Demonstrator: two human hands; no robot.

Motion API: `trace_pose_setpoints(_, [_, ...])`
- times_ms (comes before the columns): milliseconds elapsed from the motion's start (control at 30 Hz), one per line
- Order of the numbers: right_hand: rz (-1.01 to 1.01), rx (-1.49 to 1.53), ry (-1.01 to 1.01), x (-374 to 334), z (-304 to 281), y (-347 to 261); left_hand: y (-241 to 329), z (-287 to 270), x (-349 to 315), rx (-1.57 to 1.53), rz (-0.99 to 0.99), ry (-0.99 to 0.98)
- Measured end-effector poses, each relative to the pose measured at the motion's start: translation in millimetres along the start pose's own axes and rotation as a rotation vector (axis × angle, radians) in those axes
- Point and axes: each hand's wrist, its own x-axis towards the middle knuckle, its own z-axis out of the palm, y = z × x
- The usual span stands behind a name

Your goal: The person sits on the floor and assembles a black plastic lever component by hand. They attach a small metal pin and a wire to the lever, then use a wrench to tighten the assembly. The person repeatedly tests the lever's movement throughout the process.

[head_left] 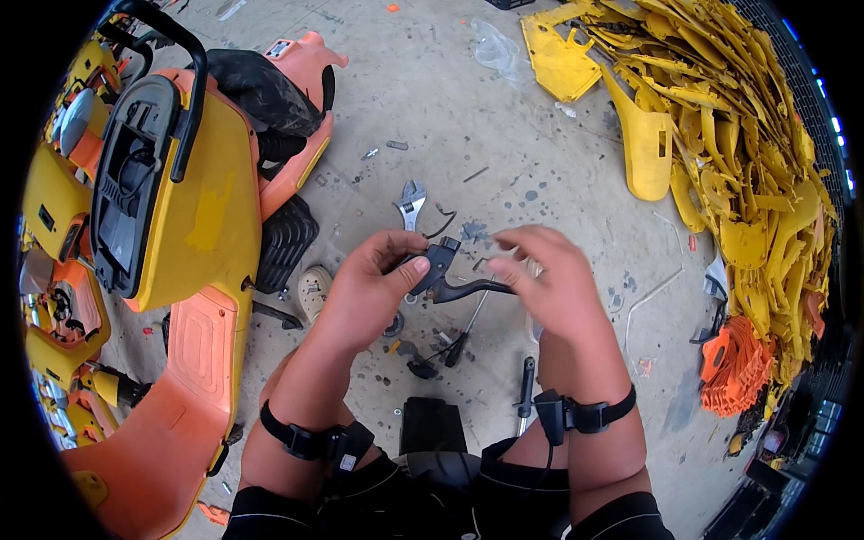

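Note:
A black brake lever (475,288) with its clamp and housing is in my left hand (364,283), the thumb pressing on the housing and the fingers wrapped behind it. The curved blade of the lever points right. At its tip is my right hand (549,279), slightly blurred, with thumb and fingers apart; whether it touches the lever I cannot tell. Beyond my hands an adjustable wrench (411,207) lies on the concrete, close to a short dark cable (441,223). Below the lever a screwdriver (459,346) lies on the floor.
A yellow and orange scooter (202,234) stands close on my left, more of them behind it. Yellow plastic panels (720,153) are heaped at the right, beside stacked orange parts (733,364). A black-handled tool (526,387) lies near my right leg. Small bits litter the floor.

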Motion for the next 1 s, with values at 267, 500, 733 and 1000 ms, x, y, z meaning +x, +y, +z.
trace_pose_setpoints(267, [0.556, 0.070, 0.078, 5, -17, 28, 7, -6, -4, 0.037, 0.048, 0.015])
trace_pose_setpoints(500, [0.507, -0.190, -0.097, -2, 10, 77, 13, -6, 0, 0.062, 0.020, 0.034])
trace_pose_setpoints(733, [0.702, -0.233, -0.036, -57, 118, 183, 27, -4, 12, -0.029, 0.044, 0.133])
trace_pose_setpoints(1000, [1.022, -0.070, -0.193, -236, 314, 257, 24, -3, 18, -0.040, -0.067, 0.374])
